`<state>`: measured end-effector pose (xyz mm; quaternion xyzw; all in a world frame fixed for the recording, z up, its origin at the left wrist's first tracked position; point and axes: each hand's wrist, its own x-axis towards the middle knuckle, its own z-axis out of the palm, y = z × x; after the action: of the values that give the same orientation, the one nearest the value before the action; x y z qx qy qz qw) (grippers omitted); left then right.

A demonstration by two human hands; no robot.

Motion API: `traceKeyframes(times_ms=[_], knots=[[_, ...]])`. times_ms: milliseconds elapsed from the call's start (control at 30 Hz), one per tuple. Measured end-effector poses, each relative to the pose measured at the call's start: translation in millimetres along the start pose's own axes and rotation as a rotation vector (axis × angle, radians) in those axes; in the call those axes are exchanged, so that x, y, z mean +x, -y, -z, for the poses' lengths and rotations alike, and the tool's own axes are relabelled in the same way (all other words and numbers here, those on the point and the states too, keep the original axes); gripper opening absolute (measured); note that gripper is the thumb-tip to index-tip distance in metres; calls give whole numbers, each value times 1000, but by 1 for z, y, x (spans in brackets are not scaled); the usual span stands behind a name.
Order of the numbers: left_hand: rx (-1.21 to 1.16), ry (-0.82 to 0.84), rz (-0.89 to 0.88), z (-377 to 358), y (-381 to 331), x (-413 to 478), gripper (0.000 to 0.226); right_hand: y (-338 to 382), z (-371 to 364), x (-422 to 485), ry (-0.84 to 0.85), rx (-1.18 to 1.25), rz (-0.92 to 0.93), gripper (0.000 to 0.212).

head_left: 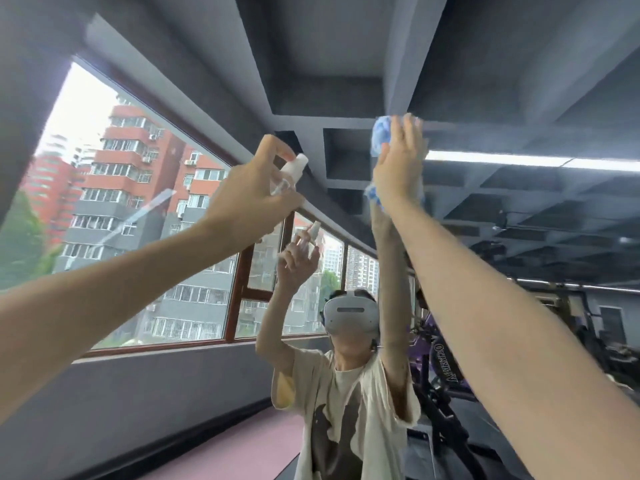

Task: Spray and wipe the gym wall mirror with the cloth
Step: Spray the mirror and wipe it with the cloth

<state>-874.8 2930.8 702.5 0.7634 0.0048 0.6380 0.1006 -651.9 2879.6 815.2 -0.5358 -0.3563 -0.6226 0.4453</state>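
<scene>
Head view: I note left hand [249,194] curled round bottle [288,172], long axis tilted up-right, nozzle toward mirror [467,109]. Right hand [398,161], fingers straight, presses cloth [380,133] against the mirror, high up.

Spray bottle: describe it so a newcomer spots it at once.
Start at the big window showing red-brick apartment blocks. At its upper right edge the raised left hand grips a small clear plastic spray bottle with a white cap. Its mirror reflection sits lower and smaller.

Grey coffered ceiling [346,46], wide window [114,188] (red towers outside), pink floor [225,455].
</scene>
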Motion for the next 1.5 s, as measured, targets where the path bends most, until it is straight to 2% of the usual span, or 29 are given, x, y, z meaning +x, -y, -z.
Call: traceKeyframes(times_ms=[33, 100, 167, 200, 267, 333, 367, 433, 467, 500, 567, 633, 667, 700, 800, 867, 900, 967, 1033, 1100, 1133, 1167, 1233, 1300, 1333, 1400, 1433, 1500], knots=[[2, 4, 8, 1, 1, 4, 39, 29, -11, -3, 54, 25, 90, 52], [34, 9, -5, 3, 1, 13, 36, 80, -17, -20, 280, 66, 281, 50], [58, -3, -7, 3, -4, 18, 38, 93, -6, -38, 514, 66, 439, 43], [51, -3, -9, 2, -8, 21, 39, 81, 6, -41, 546, 57, 516, 42], [28, -8, -8, -3, -16, 26, 40, 27, 26, -26, 445, 60, 554, 52], [-19, -10, -18, -9, -21, 28, 39, -56, 43, 8, 145, -36, 350, 63], [-48, 2, -27, -14, -23, 27, 38, -95, 56, 18, 23, -97, 199, 60], [-68, 41, -44, -30, -28, 24, 37, -125, 74, 14, -127, -134, 6, 54], [-60, 56, -49, -39, -30, 22, 38, -116, 70, 1, -152, -82, -11, 53], [-58, 62, -61, -48, -33, 20, 38, -99, 63, -16, -113, 1, 36, 49], [-84, 64, -92, -63, -42, 18, 36, -60, 48, -58, 116, 117, 320, 37], [-118, 54, -115, -78, -55, 20, 34, -64, 56, -76, 273, 79, 663, 35], [-125, 60, -132, -84, -60, 23, 34, -87, 67, -59, 257, 50, 676, 37], [-129, 72, -144, -90, -65, 26, 35, -117, 80, -39, 206, 22, 553, 39], [-110, 91, -178, -100, -74, 34, 37, -206, 128, 6, -181, -145, -23, 46], [-101, 103, -177, -103, -78, 38, 37, -212, 127, 20, -318, -175, -223, 50], [-104, 105, -174, -103, -80, 40, 37, -193, 115, 25, -338, -155, -209, 50], [-116, 85, -178, -106, -85, 44, 37, -142, 81, 31, -203, -72, 77, 46], [-134, 53, -183, -109, -85, 49, 36, -103, 53, 22, 71, -37, 403, 37], [-162, 29, -178, -116, -86, 53, 36, -113, 64, 29, 216, -87, 567, 43], [-166, 30, -176, -121, -85, 56, 36, -137, 80, 39, 212, -142, 536, 47], [-160, 43, -165, -126, -84, 57, 36, -170, 100, 44, 140, -232, 436, 48], [-146, 75, -155, -137, -85, 57, 37, -249, 146, 50, -138, -368, 108, 40], [-132, 103, -181, -145, -90, 56, 37, -298, 179, 42, -280, -357, -177, 32], [-127, 120, -197, -148, -94, 54, 38, -307, 179, 42, -302, -305, -252, 34], [-136, 142, -224, -155, -103, 51, 39, -279, 162, 42, -278, -175, -253, 38], [-143, 143, -234, -159, -108, 49, 39, -251, 148, 38, -253, -115, -185, 32], [-150, 115, -231, -165, -112, 46, 38, -190, 123, 17, -47, 67, 71, 24]])
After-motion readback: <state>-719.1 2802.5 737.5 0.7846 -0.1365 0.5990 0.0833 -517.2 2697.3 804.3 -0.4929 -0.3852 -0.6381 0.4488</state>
